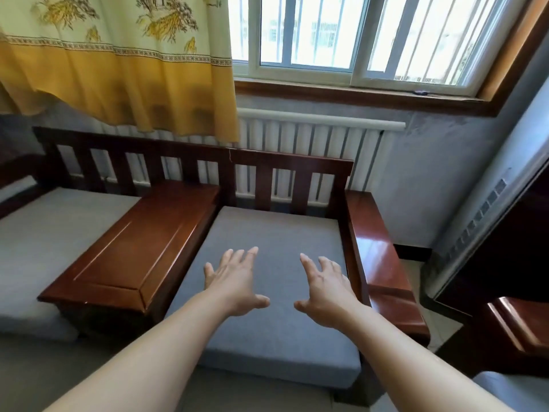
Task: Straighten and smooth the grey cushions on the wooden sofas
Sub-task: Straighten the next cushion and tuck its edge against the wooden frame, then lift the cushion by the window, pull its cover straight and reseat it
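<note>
Left hand [234,282] and right hand [322,288], fingers spread wide and holding nothing, extend palm-down over the grey seat cushion [276,331] lying flat in the single wooden sofa [377,263].

My left hand [234,281] and right hand [325,288] hung side by side over the cushion [267,328] at twelve o'clock. A wooden armrest [133,251] lay at ten o'clock, a second cushion [38,239] beyond it. The radiator [312,141] stood behind the sofa back [291,165], under the window [356,40].
</note>
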A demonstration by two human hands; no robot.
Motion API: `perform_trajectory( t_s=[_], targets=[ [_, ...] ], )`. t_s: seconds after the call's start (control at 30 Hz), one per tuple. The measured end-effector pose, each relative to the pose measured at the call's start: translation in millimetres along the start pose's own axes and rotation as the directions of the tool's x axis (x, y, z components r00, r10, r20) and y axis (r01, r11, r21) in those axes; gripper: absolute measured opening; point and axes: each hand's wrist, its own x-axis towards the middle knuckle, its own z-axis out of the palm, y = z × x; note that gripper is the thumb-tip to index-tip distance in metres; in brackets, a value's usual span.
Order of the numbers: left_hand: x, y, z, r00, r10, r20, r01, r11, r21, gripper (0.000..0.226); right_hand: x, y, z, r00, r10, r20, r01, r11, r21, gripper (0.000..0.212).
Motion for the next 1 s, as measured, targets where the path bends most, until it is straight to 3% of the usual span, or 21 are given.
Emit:
perform_trajectory(
  t_s=[0.6,1.0],
  targets=[
    [-46.5,-41.5,-75.4,0.997,-0.075,0.019,0.075,0.997,-0.011,0.097,-13.5,-56.2,-43.0,0.996,-0.034,0.077,0.034,0.999,-0.002,0.088],
    [17.9,-74.6,-97.6,0.971,-0.24,0.016,0.24,0.97,-0.027,0.095,96.4,-91.6,-63.7,0.973,-0.199,0.117,0.203,0.979,-0.018,0.087]
  ],
)
